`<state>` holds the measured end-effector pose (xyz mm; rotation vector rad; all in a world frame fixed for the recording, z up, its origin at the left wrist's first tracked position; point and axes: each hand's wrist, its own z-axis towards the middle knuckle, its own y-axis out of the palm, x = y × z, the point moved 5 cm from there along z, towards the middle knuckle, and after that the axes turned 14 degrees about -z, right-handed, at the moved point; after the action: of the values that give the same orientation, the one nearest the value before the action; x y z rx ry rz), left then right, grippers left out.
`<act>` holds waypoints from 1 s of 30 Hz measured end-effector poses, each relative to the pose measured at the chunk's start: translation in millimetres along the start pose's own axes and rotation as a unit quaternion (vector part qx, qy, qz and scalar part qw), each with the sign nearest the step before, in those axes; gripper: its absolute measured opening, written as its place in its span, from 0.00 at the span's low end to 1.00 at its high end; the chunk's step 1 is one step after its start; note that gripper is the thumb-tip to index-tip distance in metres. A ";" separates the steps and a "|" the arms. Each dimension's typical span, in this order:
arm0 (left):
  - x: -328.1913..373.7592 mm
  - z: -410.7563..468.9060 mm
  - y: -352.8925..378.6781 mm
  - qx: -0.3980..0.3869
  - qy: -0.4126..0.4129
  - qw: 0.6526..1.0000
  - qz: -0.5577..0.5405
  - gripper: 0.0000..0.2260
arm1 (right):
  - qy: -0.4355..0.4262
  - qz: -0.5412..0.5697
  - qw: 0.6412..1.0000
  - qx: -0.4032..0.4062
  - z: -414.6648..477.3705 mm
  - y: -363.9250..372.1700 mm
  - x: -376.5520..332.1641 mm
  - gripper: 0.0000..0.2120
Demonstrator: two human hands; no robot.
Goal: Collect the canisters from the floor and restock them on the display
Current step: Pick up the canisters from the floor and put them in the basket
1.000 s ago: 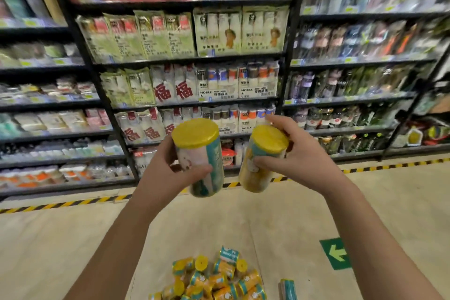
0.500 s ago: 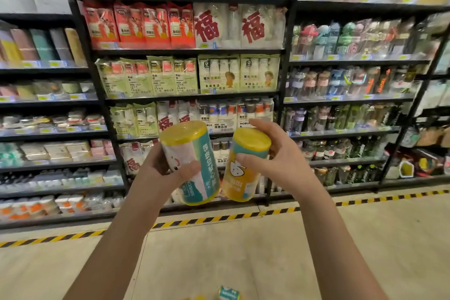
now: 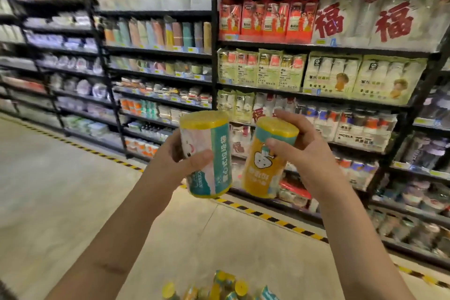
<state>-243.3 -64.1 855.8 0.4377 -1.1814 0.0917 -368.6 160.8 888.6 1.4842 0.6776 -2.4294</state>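
My left hand (image 3: 181, 161) grips a teal and white canister (image 3: 211, 153) with a yellow lid, held upright at chest height. My right hand (image 3: 299, 153) grips an orange canister (image 3: 261, 168) with a yellow lid, tilted slightly, right beside the teal one. Both are raised in front of black store shelves (image 3: 214, 75). Several more yellow-lidded canisters (image 3: 224, 287) lie in a pile on the floor at the bottom edge, partly cut off.
Black shelving units packed with packaged goods fill the back and right. A yellow-black striped line (image 3: 267, 217) runs along the floor at the shelf base. The beige floor (image 3: 60, 190) stretches to the left.
The view has swung to the left, so the shelves now run slanted and the left aisle shows. Both hands still hold their canisters side by side. The floor pile shows again at the bottom.
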 end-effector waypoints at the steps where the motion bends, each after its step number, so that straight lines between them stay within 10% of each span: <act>1: 3.2 -10.5 -5.0 0.021 0.005 1.000 0.006 0.29 | -0.007 0.004 1.000 -0.024 1.0 6.4 -0.7 0.34; 16: 100.2 -277.3 -85.0 0.379 0.077 0.905 0.177 0.27 | -0.128 0.077 0.931 -0.333 -76.5 210.2 -78.4 0.35; 30: 221.2 -641.2 -93.0 0.584 0.114 0.764 0.251 0.31 | -0.267 0.104 0.809 -0.512 -365.9 390.3 -253.3 0.35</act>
<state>429.9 58.5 834.0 1.1467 -0.8438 1.3747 196.3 -14.3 864.9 0.3795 1.2812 -1.6348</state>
